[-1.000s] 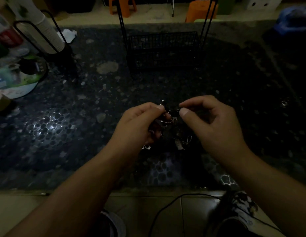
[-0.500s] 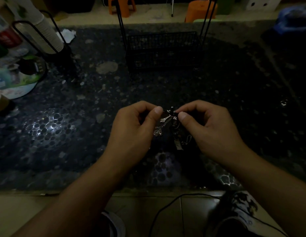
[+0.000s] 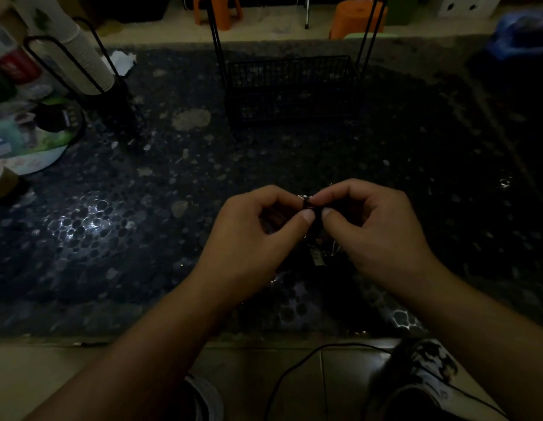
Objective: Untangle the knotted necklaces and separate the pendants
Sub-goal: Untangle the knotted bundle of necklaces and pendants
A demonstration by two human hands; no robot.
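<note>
Nearest, a black cable (image 3: 297,364) is seen on the tiled floor beside a patterned shoe (image 3: 428,378). Above the near half of the dark speckled desk (image 3: 142,253), the knotted necklaces (image 3: 309,208) are pinched between thumb and forefinger of both the left hand (image 3: 249,238) and the right hand (image 3: 376,235), each grip closed on the tangle. A small pendant (image 3: 317,257) is seen dangling below, between the hands. Farther back, a black wire basket (image 3: 290,92) is set on the desk; at far left, a stack of paper cups (image 3: 79,59) is held in a wire stand.
</note>
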